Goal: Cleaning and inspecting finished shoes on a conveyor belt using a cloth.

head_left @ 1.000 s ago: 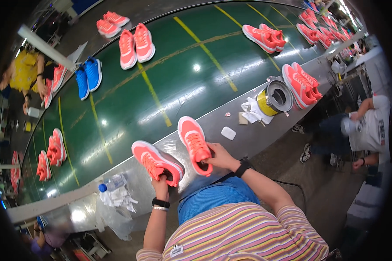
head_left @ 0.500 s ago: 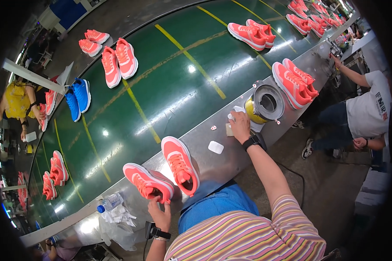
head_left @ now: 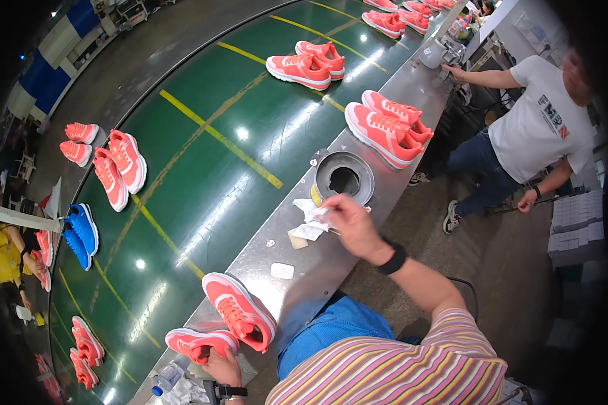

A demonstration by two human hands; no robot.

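Observation:
My left hand (head_left: pixel 223 368) is closed on the heel end of a coral sneaker (head_left: pixel 194 342), which lies at the metal ledge's front; some of its fingers are hidden by the shoe. Beside it stands a second coral sneaker (head_left: pixel 235 307), toe pointing away from me. With thumb and fingers pinched together, my right hand (head_left: pixel 357 231) holds a small white wipe (head_left: pixel 321 214) just above the ledge. Under it lie a crumpled white sheet (head_left: pixel 309 229) and a beige pad (head_left: pixel 297 239). A round metal pot (head_left: pixel 344 177) with a dark opening stands right behind that hand.
A white rounded piece (head_left: pixel 282 271) lies on the metal ledge (head_left: pixel 263 236). Beyond runs a green belt (head_left: pixel 203 162) carrying coral and blue shoes (head_left: pixel 81 233). A coral pair (head_left: pixel 388 128) stands past the pot. A water bottle (head_left: pixel 169 376) is at lower left; a co-worker (head_left: pixel 540 135) stands at right.
My right hand has lifted from the ledge beside the pot with the wipe. My left hand has closed on the near sneaker's heel, which now lies turned more sideways. The whole view has shifted.

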